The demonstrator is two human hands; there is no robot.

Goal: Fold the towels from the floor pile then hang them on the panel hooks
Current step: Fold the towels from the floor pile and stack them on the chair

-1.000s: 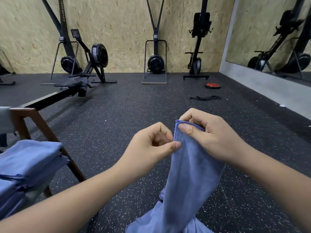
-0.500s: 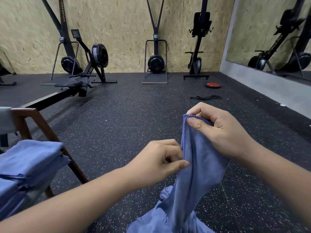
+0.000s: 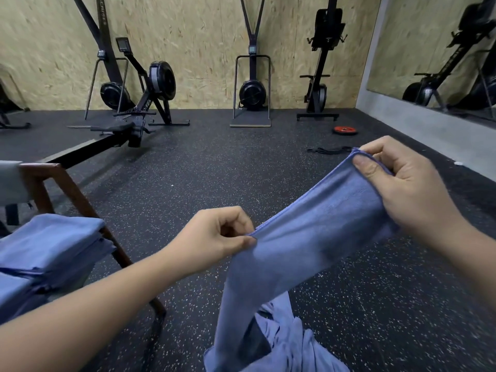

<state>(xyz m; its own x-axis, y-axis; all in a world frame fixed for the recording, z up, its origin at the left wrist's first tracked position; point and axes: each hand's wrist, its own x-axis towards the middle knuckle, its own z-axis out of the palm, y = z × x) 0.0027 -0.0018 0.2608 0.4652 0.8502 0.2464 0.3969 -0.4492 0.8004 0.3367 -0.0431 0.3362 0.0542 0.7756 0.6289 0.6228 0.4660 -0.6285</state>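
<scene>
Towel (image 3: pixel 316 224) in my fingers (image 3: pixel 366 167): blue cloth, matt, fine short nap, stitched hem along the edge. Pile (image 3: pixel 295 347) below the towel: same blue cloth, crumpled. Folded stack (image 3: pixel 51 242) left of the towel: same cloth, lying smooth. It sits on a chair (image 3: pixel 72 194) of dark brown wood, smooth with a slight sheen. Floor (image 3: pixel 214 183) under the towel: black rubber-like matting, matt, grainy, pale flecks. Wall (image 3: pixel 201 36) beyond the towel: raw chipboard, rough, matt. Machines (image 3: pixel 161 81) beyond the towel: black, semi-gloss. Mirror (image 3: pixel 429 49) right of the towel: glossy glass.

A blue towel (image 3: pixel 316 226) is held stretched along its hemmed upper edge, the remainder hanging down to a crumpled pile (image 3: pixel 292 347) on the floor (image 3: pixel 214 183); folded towels (image 3: pixel 51 245) are stacked at left.
</scene>
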